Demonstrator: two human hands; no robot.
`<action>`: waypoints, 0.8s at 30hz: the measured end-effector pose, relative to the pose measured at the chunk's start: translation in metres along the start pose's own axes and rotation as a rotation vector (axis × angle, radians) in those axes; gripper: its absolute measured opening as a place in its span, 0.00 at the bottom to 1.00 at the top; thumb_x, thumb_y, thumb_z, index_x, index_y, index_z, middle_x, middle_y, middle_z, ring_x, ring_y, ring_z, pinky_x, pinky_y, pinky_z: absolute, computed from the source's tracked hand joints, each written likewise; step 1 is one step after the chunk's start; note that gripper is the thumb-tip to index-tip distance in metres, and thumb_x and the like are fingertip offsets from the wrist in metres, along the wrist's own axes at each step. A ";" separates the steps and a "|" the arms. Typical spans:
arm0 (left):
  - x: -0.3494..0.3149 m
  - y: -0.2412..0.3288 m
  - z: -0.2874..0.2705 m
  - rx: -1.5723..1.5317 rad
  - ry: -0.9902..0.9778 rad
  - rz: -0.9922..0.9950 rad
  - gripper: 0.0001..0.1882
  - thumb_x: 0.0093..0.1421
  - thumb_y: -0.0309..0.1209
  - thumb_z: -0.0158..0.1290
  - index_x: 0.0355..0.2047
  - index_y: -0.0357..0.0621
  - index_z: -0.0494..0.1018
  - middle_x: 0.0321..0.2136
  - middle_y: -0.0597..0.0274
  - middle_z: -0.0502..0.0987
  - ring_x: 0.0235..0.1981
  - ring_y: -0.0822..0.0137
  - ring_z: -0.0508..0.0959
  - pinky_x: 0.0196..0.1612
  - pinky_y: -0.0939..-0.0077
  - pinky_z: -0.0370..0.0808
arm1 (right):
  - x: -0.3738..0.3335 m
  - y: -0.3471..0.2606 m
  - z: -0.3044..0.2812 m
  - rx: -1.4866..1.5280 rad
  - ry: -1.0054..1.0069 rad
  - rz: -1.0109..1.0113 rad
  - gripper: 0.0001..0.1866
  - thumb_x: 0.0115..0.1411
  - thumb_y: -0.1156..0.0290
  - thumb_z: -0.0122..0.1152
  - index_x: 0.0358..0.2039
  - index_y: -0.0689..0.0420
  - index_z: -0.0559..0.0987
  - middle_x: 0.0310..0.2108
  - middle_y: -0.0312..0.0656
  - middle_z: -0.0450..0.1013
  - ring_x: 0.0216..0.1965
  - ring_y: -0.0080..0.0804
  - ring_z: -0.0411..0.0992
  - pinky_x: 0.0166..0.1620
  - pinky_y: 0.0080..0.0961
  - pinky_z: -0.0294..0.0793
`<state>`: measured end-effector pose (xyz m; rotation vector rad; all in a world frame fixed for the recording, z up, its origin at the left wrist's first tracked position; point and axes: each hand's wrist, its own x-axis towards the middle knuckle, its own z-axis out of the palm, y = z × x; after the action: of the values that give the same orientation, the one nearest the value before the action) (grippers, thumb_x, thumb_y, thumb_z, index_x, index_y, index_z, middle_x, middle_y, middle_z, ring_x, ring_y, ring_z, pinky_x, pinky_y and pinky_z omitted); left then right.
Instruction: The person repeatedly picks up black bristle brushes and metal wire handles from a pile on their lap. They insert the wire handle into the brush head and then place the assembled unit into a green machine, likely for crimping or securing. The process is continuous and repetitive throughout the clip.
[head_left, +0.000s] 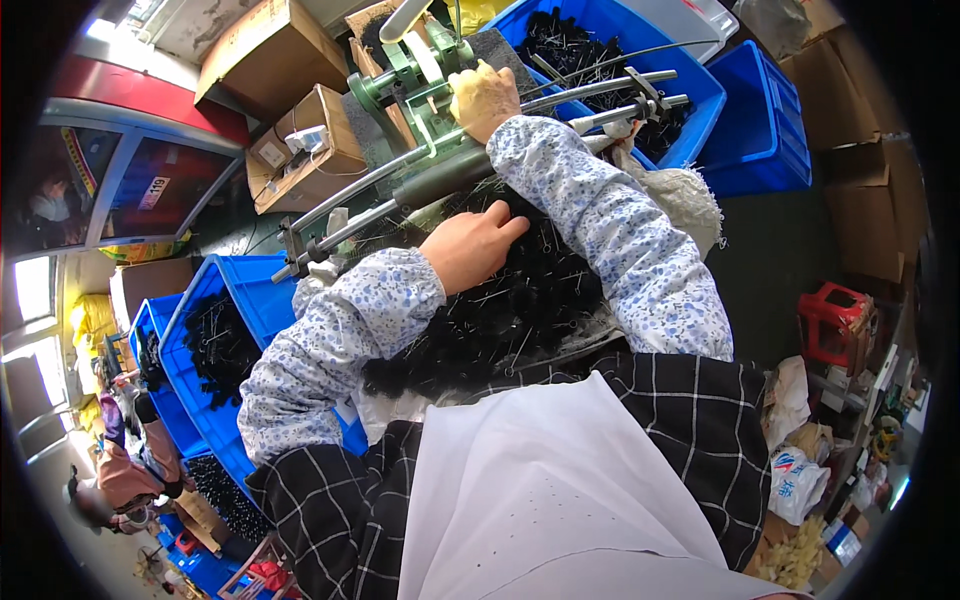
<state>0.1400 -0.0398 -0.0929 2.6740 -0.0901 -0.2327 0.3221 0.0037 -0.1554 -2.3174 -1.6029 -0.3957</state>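
Note:
My left hand [474, 247] is over a heap of black-bristled wire brushes [520, 320] in front of me. Its fingers are curled together, and whatever they may hold is hidden. My right hand [485, 100] reaches farther forward to a green metal machine [418, 85]. Those fingers are bent down beside the machine's frame; I cannot make out what is in them. A metal rail [370, 215] with a dark sleeve [445, 178] runs crosswise between the two hands. Thin wire ends with small loops stick out of the heap.
Blue bins [700, 110] of black brushes stand at the back right, and another blue bin [265, 290] is at the left. Cardboard boxes [270, 60] are at the back left. A red plastic stool [838, 325] stands at the right. Another person [130, 460] is at the far left.

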 end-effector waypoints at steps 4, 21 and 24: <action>0.008 -0.004 0.007 0.030 -0.059 -0.009 0.19 0.53 0.29 0.52 0.46 0.45 0.64 0.34 0.52 0.68 0.30 0.53 0.75 0.33 0.62 0.73 | 0.000 0.028 -0.018 0.029 -0.127 0.046 0.13 0.50 0.63 0.53 0.36 0.52 0.77 0.37 0.40 0.75 0.47 0.39 0.68 0.46 0.40 0.63; 0.000 -0.017 -0.028 -0.460 0.152 0.024 0.17 0.49 0.21 0.54 0.41 0.42 0.70 0.35 0.57 0.74 0.33 0.63 0.76 0.40 0.73 0.73 | 0.027 0.165 -0.053 -0.192 0.093 0.299 0.11 0.55 0.63 0.51 0.31 0.56 0.77 0.24 0.44 0.74 0.31 0.39 0.74 0.34 0.39 0.72; -0.011 -0.019 -0.044 -0.671 0.425 -0.139 0.14 0.51 0.22 0.55 0.40 0.41 0.71 0.33 0.64 0.74 0.32 0.76 0.73 0.38 0.79 0.71 | 0.002 0.122 -0.083 0.066 -0.140 0.114 0.16 0.60 0.61 0.46 0.46 0.49 0.73 0.41 0.44 0.73 0.42 0.41 0.72 0.42 0.34 0.72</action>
<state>0.1376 -0.0027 -0.0612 2.0048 0.2632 0.2319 0.4328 -0.0678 -0.0885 -2.4190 -1.5105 -0.1555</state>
